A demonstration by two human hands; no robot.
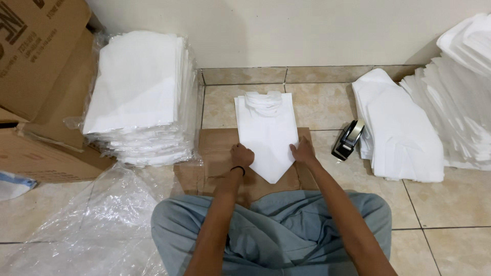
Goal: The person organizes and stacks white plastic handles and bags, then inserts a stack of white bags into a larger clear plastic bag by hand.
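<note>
A small stack of white bags (266,125) lies on a flat brown cardboard sheet (214,148) on the tiled floor in front of me. Its near end is folded into a downward point. My left hand (241,155) presses on the folded left corner, fingers curled, with a black band on the wrist. My right hand (303,152) presses flat on the folded right corner. Neither hand lifts the stack.
A tall pile of white bags (138,97) stands at the left on clear plastic wrap (97,220), beside brown cardboard boxes (36,56). More white bags (404,128) are heaped at the right. A tape dispenser (348,139) sits between. My grey-trousered legs are below.
</note>
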